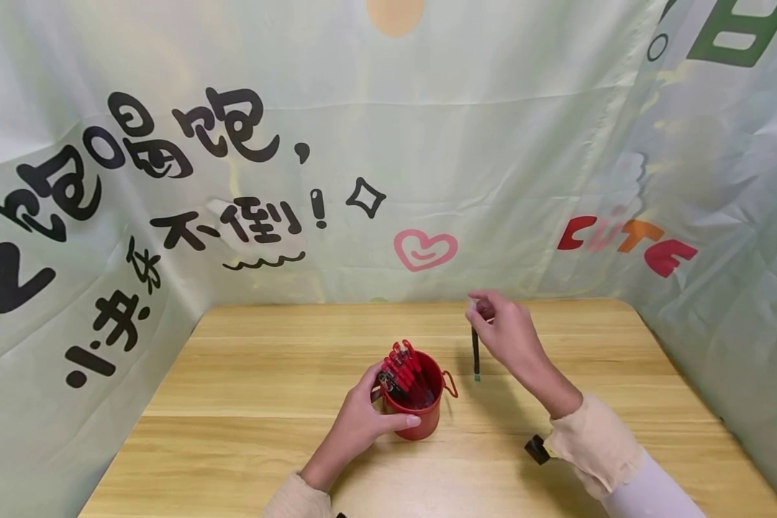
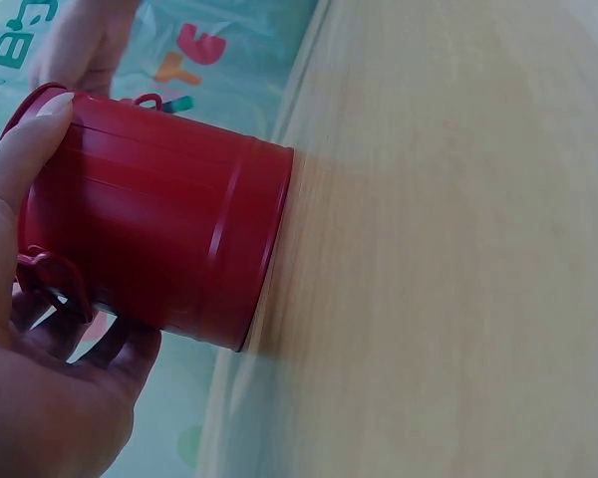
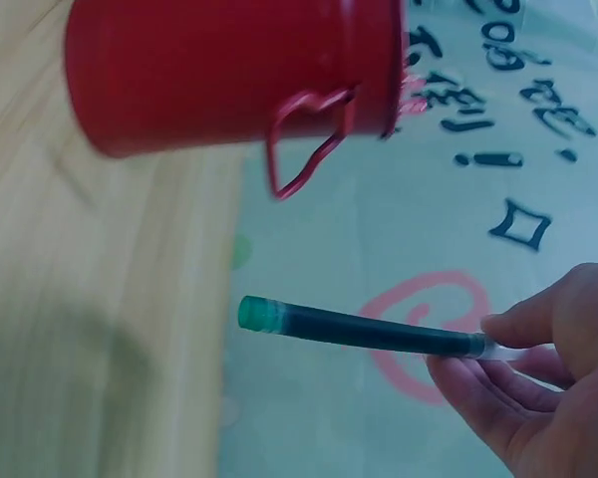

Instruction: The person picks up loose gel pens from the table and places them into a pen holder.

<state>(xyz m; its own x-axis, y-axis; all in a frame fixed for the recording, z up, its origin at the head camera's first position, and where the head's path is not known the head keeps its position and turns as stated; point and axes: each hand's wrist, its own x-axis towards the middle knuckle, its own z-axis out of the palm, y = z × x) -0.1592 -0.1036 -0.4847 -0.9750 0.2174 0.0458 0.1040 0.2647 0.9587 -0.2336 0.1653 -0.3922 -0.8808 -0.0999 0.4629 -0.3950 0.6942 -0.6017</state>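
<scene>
Left hand [image 1: 356, 424] steadies red tin [image 1: 421, 410]; dark, perhaps green-capped pen [image 1: 475, 352] hangs

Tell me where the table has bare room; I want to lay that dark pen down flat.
Bare wood lies left of the red bucket out to the table edge, along the back by the banner wall, and right of the right hand. It is crowded in the middle: the left hand grips the bucket, the pen hangs beside it, and a small black object sits near the right sleeve.

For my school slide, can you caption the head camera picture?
Left hand grips a red bucket of red pens; right hand holds a dark pen.
</scene>
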